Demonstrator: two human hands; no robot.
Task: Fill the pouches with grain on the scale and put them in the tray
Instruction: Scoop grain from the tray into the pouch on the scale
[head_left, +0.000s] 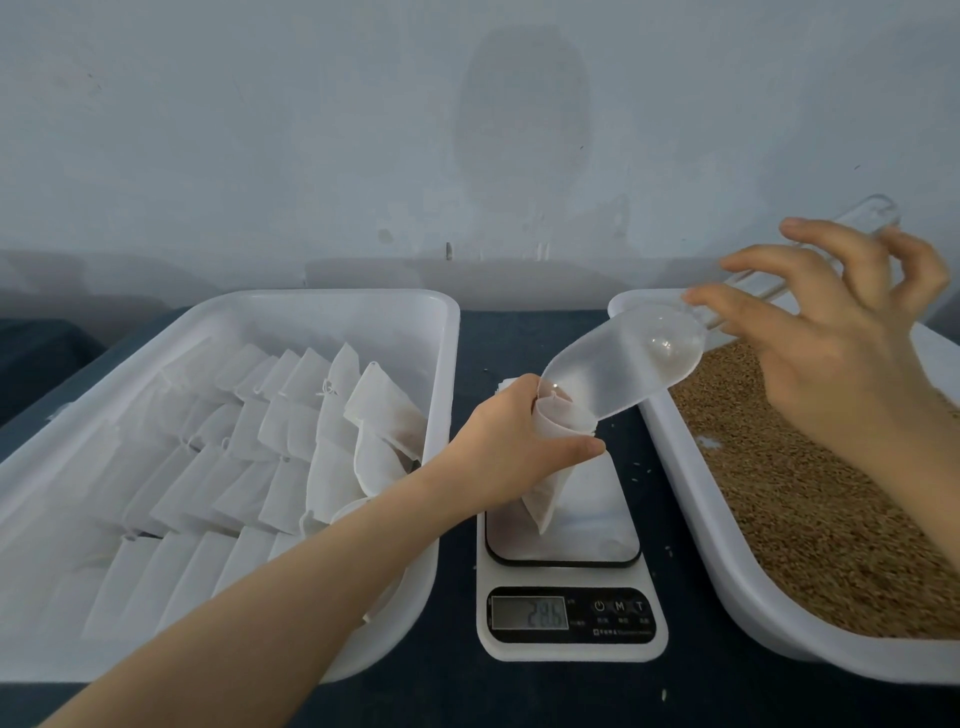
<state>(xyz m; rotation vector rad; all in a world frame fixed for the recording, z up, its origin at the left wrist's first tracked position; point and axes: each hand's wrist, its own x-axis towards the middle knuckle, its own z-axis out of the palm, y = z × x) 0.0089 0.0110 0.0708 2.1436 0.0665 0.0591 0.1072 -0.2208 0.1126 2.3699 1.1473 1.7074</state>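
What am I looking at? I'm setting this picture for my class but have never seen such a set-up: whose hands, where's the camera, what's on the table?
There is no machine: a person works with bare hands, and the one picture comes from a camera worn on their head, looking down. On the dark blue table stands a white digital kitchen scale; its display is too blurred to read. Left of it is a white plastic tray holding rows of white fabric pouches; right of it, a second white tray of brown grain. The left hand grips an open white pouch on the scale. The right hand holds a clear plastic scoop by its handle, tipped into the pouch's mouth.
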